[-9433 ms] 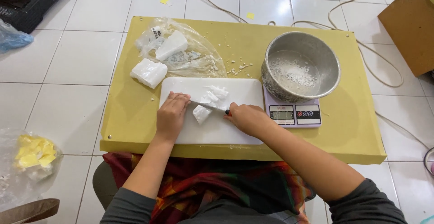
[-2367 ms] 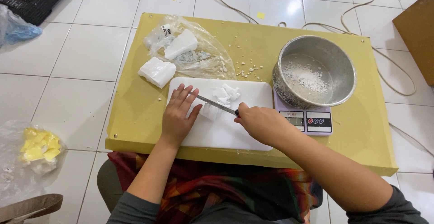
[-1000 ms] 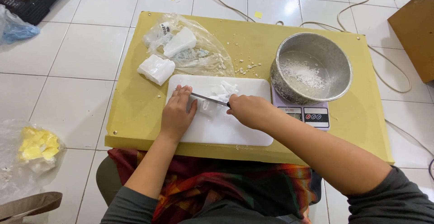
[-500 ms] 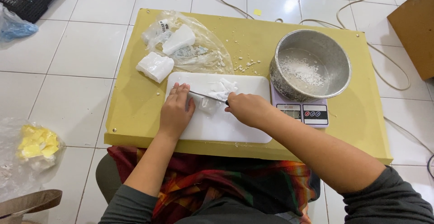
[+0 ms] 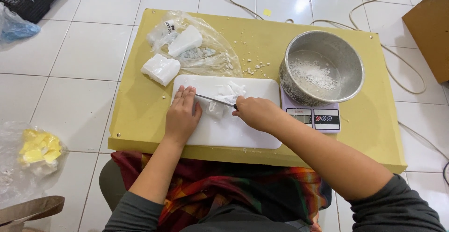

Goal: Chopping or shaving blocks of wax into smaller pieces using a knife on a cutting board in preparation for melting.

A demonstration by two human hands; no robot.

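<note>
On the white cutting board (image 5: 234, 131), my right hand (image 5: 255, 113) grips the knife (image 5: 213, 99), mid-cut through white wax pieces (image 5: 224, 94); my left hand (image 5: 182, 115) rests flat, pressing its tip. Next, I judge, steady downward pressure.

Cutting board (image 5: 234, 133) lies centre-front on the low table (image 5: 374, 133). Scale (image 5: 314, 117) touches the board's edge at 3 o'clock, with the bowl (image 5: 322, 73) on the scale. Loose block (image 5: 160, 69) sits at 10 o'clock of the board; plastic bag (image 5: 206, 49) lies just behind, at 11 o'clock.
</note>
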